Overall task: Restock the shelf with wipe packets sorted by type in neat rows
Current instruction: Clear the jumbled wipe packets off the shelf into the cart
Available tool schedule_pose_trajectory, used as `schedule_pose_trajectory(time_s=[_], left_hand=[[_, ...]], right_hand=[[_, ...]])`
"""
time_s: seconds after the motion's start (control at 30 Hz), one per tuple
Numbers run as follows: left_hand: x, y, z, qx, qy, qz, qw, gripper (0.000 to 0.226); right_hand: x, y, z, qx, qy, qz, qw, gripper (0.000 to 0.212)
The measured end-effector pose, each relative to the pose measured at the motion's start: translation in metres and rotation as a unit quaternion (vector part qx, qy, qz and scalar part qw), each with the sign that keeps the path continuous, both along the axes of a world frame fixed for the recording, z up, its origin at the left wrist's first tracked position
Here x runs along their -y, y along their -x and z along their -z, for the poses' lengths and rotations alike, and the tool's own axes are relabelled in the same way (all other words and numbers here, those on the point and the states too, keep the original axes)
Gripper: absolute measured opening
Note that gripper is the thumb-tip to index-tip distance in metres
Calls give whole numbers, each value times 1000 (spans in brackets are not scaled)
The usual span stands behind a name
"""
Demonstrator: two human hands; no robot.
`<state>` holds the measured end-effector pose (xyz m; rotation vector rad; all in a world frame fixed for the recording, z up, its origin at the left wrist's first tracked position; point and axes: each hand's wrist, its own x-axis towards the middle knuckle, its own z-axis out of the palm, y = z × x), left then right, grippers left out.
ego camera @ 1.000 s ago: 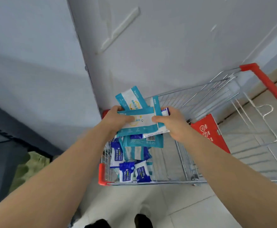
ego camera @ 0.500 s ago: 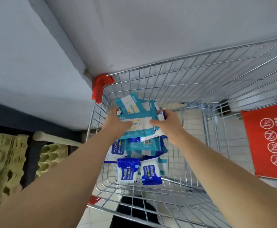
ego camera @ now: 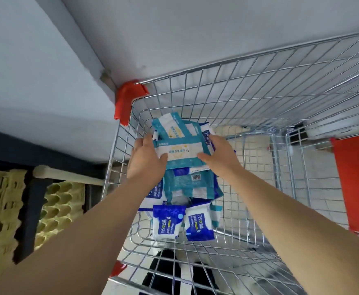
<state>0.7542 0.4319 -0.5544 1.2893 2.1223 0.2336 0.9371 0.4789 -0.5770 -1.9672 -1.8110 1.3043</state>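
A pale grey wall (ego camera: 195, 28) fills the top of your view and meets a second grey face (ego camera: 36, 81) at a corner on your left. Below that face runs a dark shelf frame (ego camera: 31, 209). Yellowish moulded egg trays (ego camera: 63, 201) are stacked on both sides of its upright, and a pale rod (ego camera: 68, 174) lies across above them. Light floor tiles (ego camera: 259, 173) show through the wire ahead of you.

The wire shopping cart (ego camera: 259, 86) takes up the middle and right. Its far left corner is capped by a red bumper (ego camera: 127, 101) tucked into the wall corner. On the right hangs a red flap (ego camera: 357, 184) printed with white prohibition circles.

Toward the cart's left side lies a loose pile of wipe packets. Teal packets (ego camera: 191, 184) lie in the middle of it, one showing a barcode, and they overlap dark blue ones. Two blue-and-white alcohol wipe packets (ego camera: 167, 222) lie side by side at the near edge, marked 75%.

You hold a small stack of teal-and-white packets (ego camera: 180, 150) over that pile, inside the cart walls; whether it touches the pile cannot be told. Your left hand (ego camera: 146, 160) grips the stack's left end, thumb laid on the top packet's white band. Your right hand (ego camera: 219, 154) grips the right end, thumb on the near corner and fingers curled over the edge. Behind the top packet another teal one fans out at a tilt.
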Motion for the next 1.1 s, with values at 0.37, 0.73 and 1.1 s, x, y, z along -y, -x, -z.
schedule_pose_trajectory(time_s=[0.37,0.73,1.1], left_hand=[[46,11,-178,-209,-84,94,970,34],[186,76,-415,-280,-262,-87,919,39],[349,209,-559,-361,-342,-272,824,32]], right_hand=[[20,37,-198,63,-235,-274,930,37],[105,134,-442,-18,-445,-429,786,39],[242,307,-600,-140,-500,-493,698,43]])
